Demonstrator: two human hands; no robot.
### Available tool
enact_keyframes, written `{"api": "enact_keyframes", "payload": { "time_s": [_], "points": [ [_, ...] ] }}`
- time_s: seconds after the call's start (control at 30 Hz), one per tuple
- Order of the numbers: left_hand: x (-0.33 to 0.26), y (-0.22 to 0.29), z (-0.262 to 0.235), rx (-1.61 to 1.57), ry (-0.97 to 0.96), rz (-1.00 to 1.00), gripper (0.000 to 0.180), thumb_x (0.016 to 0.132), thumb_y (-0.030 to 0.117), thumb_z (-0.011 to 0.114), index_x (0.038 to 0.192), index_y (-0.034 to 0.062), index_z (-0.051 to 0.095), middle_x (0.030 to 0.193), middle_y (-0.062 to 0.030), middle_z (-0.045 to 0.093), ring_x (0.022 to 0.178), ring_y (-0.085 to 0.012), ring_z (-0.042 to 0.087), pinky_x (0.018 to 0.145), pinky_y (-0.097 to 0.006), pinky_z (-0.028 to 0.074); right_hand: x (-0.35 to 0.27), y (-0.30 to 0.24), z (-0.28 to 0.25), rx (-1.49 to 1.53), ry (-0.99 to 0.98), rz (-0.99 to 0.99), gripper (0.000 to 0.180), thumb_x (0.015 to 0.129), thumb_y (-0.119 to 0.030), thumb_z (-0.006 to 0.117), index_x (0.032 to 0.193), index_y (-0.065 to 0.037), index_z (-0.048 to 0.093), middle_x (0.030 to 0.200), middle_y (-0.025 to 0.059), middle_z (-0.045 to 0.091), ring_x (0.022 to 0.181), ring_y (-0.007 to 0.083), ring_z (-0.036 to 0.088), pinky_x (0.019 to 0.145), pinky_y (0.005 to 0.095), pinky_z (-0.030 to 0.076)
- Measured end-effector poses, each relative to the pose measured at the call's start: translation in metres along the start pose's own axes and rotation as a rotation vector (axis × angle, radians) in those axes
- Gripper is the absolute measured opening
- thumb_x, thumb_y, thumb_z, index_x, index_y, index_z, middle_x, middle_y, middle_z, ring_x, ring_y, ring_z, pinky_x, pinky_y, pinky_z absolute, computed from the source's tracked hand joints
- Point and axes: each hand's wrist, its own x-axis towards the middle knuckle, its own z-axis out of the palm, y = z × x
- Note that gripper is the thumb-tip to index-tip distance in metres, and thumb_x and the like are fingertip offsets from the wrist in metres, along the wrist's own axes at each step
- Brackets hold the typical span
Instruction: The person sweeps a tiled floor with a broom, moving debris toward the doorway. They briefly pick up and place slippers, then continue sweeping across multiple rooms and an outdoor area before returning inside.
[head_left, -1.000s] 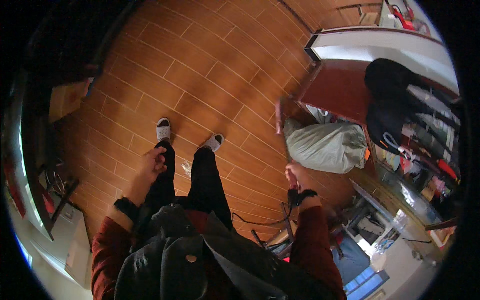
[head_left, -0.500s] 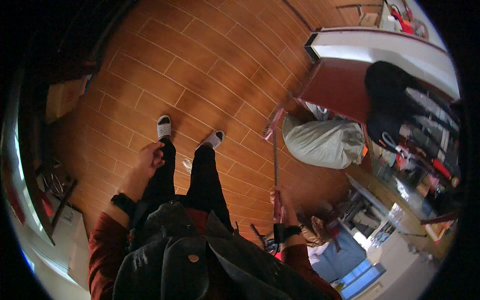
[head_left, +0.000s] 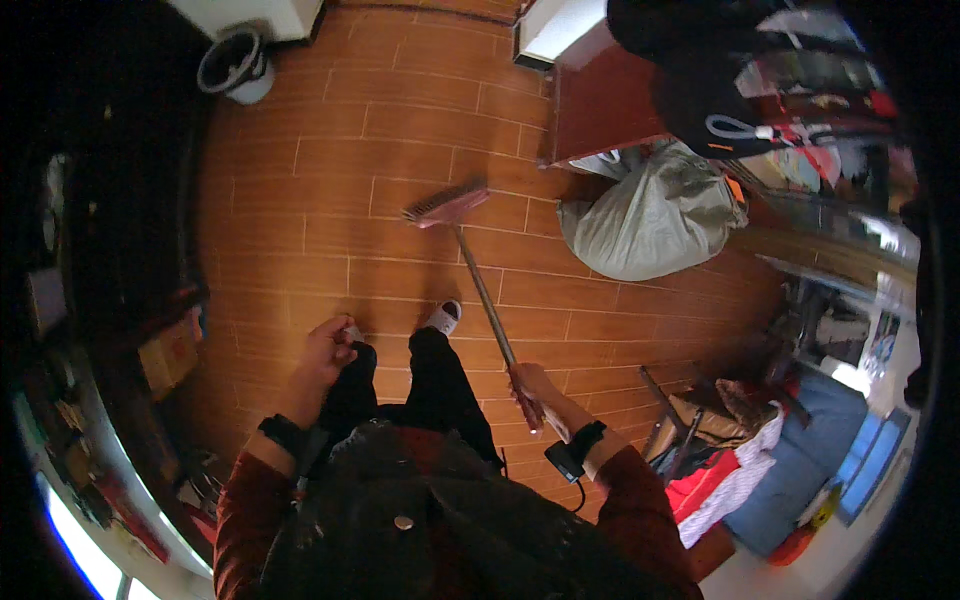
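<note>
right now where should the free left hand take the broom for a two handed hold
On the bare handle, between the right hand and the bristle head. Come from the left: the left hand hangs empty on that side, and the thin straight stick slants forward across the floor, suiting a wrap grip.

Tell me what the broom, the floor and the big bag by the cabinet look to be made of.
Broom, held in the right hand: pinkish head with dense bristles, likely plastic; thin handle with a dull shine, metal or plastic, cannot tell.
Floor: orange-brown planks with visible seams and a light gloss, wood or wood-look laminate.
Bag: pale grey-green, crumpled and bulging, probably thin plastic or woven sacking.
</note>
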Motion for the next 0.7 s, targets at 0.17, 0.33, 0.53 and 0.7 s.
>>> {"api": "enact_keyframes", "payload": {
  "time_s": [0.17, 0.33, 0.53, 0.7],
  "points": [
    [0.006, 0.046, 0.060, 0.162, -0.023, 0.102, 0.015, 0.081, 0.024, 0.055, 0.085, 0.0100, 0.057, 0.056, -0.0016, 0.050, 0.040, -0.0110, 0.037, 0.053, -0.031, 0.041, 0.020, -0.044, 0.004, 0.090, 0.013, -0.188, 0.039, 0.085, -0.039, 0.050, 0.075, -0.001, 0.049, 0.056, 0.0076, 0.049, 0.043, 0.0189, 0.050, 0.039, 0.0326, 0.042],
    [0.038, 0.114, 0.089, 0.262, -0.083, 0.056, 0.014, 0.082, 0.024, 0.054, 0.084, 0.0101, 0.056, 0.056, -0.0012, 0.050, 0.042, -0.0116, 0.038, 0.055, -0.031, 0.040, 0.099, -0.150, 0.019, 0.192, 0.049, -0.374, 0.033, 0.085, -0.037, 0.049, 0.075, -0.006, 0.047, 0.056, 0.0046, 0.046, 0.043, 0.0149, 0.047, 0.038, 0.0295, 0.040],
    [0.101, 0.238, 0.095, 0.465, -0.025, -0.012, 0.015, 0.083, 0.026, 0.054, 0.086, 0.0107, 0.056, 0.056, 0.0003, 0.048, 0.042, -0.0108, 0.037, 0.057, -0.030, 0.040, 0.183, -0.305, 0.066, 0.587, 0.127, -0.309, 0.030, 0.086, -0.036, 0.047, 0.078, -0.007, 0.047, 0.056, 0.0039, 0.045, 0.043, 0.0148, 0.045, 0.038, 0.0291, 0.038],
    [0.131, 0.343, 0.070, 0.445, 0.031, -0.006, 0.016, 0.083, 0.026, 0.053, 0.086, 0.0096, 0.056, 0.057, 0.0001, 0.048, 0.040, -0.0106, 0.036, 0.054, -0.029, 0.040, 0.239, -0.403, 0.101, 0.845, 0.286, -0.345, 0.030, 0.086, -0.036, 0.048, 0.078, -0.007, 0.046, 0.056, 0.0043, 0.044, 0.044, 0.0153, 0.045, 0.039, 0.0289, 0.039]
  ]
}}
